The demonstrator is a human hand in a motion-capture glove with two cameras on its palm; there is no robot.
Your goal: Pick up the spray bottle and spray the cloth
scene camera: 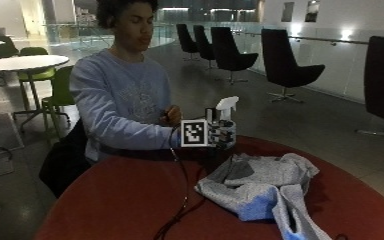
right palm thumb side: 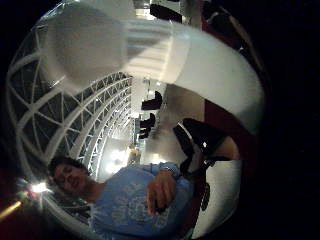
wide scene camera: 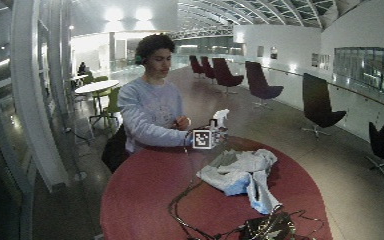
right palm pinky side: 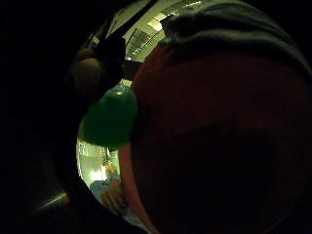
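Note:
My gloved right hand (scene camera: 221,135) grips the spray bottle (scene camera: 226,106) upright just above the red round table (scene camera: 112,200), at the edge nearest the person. The bottle's white spray head (right palm thumb side: 150,50) sticks up above the hand and fills the thumb side palm view. A green part of the bottle (right palm pinky side: 109,119) shows in the little finger side view, over the red table (right palm pinky side: 219,146). The crumpled grey cloth (scene camera: 265,185) lies on the table just beyond the hand, apart from the bottle. In the wide view, the hand (wide scene camera: 216,136) and bottle (wide scene camera: 220,118) stand behind the cloth (wide scene camera: 242,172).
The person's bare left hand (scene camera: 173,114) is held by the chest, off the table. A dark cable (scene camera: 179,210) runs from the hand across the table. A heap of gear and wires (wide scene camera: 268,227) sits at the table's near edge. Black chairs (scene camera: 285,65) stand far behind.

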